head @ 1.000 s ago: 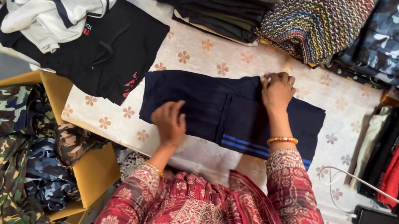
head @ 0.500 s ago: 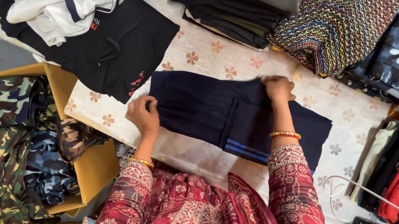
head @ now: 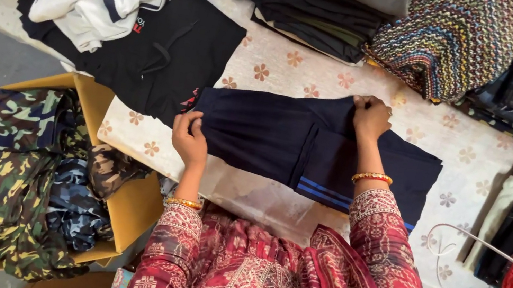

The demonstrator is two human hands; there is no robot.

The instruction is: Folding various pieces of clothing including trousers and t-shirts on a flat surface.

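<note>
Left hand (head: 189, 139) pinching the near-left edge and right hand (head: 369, 117) gripping the far edge of a navy garment (head: 271, 141), folded flat on the flowered cloth (head: 283, 71).

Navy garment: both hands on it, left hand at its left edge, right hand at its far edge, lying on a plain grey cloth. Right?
Not quite. The head view shows the navy garment on a cream floral cloth, not plain grey. Left hand at its left edge, right hand at its far edge: correct.

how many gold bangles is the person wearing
2: one gold bangle on the right wrist above the navy garment, one gold bangle on the left wrist. Sleeves could hide more.
</note>
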